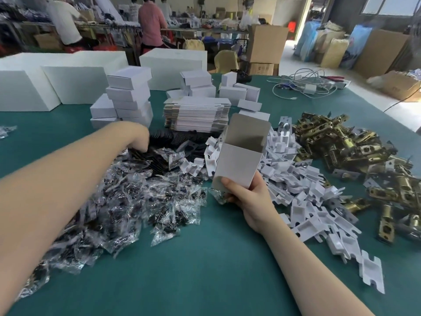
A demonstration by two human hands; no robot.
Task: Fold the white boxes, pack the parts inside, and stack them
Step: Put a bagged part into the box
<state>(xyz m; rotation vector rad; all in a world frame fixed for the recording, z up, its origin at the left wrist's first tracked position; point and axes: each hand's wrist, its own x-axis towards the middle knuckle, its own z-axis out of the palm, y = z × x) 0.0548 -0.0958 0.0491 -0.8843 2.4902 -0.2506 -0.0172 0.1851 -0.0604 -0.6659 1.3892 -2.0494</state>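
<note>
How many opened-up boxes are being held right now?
1. The right hand holds one open box upright by its bottom, above the bagged parts. The left hand holds no box; its fingers are hidden in the black parts.

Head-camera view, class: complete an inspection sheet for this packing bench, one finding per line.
Surface: green table, crowded.
Job's things: open white box held upright; flat box blanks stacked; folded boxes stacked behind.
Clutter: bagged screws, white plastic inserts, brass latches in loose heaps.
Grippers: right hand grips the box bottom; left hand reaches into black parts, fingers hidden.
Cables: white cables tangled at the far right.
Surroundings: people working behind; cardboard cartons.
</note>
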